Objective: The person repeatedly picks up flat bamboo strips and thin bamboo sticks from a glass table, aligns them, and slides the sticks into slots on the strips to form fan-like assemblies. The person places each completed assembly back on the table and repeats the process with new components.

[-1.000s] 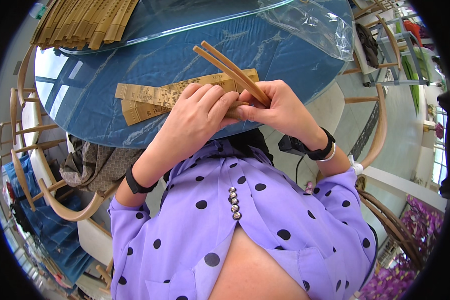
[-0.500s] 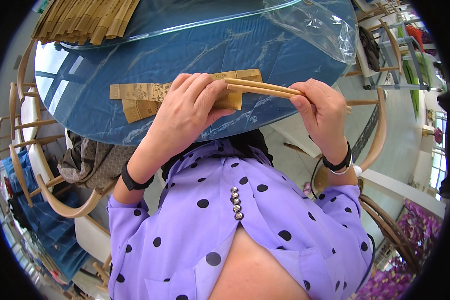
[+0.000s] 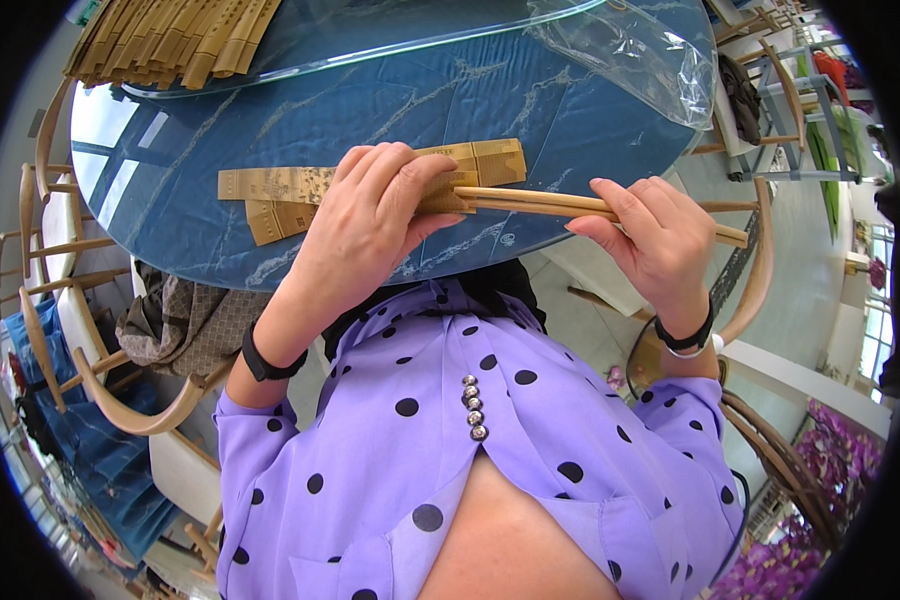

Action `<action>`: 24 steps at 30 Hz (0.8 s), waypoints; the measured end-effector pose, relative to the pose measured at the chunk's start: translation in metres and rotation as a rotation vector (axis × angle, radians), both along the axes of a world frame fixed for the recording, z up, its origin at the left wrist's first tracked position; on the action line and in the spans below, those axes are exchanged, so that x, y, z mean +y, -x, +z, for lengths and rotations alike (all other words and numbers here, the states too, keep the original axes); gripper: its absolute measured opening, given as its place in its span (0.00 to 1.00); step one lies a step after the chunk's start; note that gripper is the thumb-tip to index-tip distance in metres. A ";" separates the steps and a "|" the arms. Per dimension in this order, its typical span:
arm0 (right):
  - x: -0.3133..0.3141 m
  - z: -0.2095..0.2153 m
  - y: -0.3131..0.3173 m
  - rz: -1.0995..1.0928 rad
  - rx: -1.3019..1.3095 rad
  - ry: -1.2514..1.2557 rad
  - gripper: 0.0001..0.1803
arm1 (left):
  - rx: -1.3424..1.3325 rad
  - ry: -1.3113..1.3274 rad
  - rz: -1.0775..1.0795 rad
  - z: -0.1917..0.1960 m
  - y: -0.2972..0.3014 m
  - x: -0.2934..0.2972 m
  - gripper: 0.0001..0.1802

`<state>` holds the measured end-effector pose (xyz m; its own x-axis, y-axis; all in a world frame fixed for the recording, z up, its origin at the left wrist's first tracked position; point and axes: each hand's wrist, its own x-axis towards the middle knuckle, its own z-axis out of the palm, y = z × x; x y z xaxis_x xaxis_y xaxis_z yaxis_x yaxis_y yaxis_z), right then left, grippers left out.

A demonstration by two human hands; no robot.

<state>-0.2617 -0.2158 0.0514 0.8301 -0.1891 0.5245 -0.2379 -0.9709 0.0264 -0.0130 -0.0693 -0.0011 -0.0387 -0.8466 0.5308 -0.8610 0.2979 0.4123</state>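
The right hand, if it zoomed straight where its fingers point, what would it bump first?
Going left along the chopsticks, the right hand would probably reach the brown paper sleeve in the left hand first, though depth is hard to tell.

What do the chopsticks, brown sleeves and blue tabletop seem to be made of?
Chopsticks: probably wood or bamboo, matte; pale tan colour.
Brown sleeves: likely paper, thin with fold lines, slight sheen.
Blue tabletop: glossy, reflecting windows; white veins suggest marble or imitation.

Sleeves (image 3: pixel 272 184) on table (image 3: pixel 270 120), chopsticks (image 3: pixel 535 202) mostly to their right, sleeve pile (image 3: pixel 175 42) behind left, plastic (image 3: pixel 650 68) behind right
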 end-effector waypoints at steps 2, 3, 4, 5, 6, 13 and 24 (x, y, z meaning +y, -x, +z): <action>0.001 0.001 -0.001 -0.010 0.024 -0.042 0.21 | -0.001 -0.009 0.005 -0.001 0.000 0.000 0.26; 0.002 0.001 -0.001 -0.017 0.035 -0.055 0.21 | -0.001 -0.009 0.004 -0.002 0.000 0.000 0.26; 0.002 0.002 -0.001 -0.024 0.046 -0.068 0.20 | -0.001 -0.008 0.003 -0.002 0.000 0.001 0.26; 0.002 0.001 -0.002 -0.026 0.051 -0.078 0.20 | -0.001 -0.008 0.002 -0.003 0.000 0.001 0.26; 0.003 0.001 -0.002 -0.028 0.057 -0.088 0.20 | 0.017 -0.020 0.004 -0.003 0.001 0.001 0.25; 0.004 -0.003 -0.004 -0.030 0.048 -0.151 0.20 | 0.017 -0.015 -0.006 -0.001 0.003 0.001 0.25; 0.013 -0.024 -0.012 -0.090 0.011 -0.400 0.20 | -0.104 0.125 0.179 0.001 0.002 0.002 0.26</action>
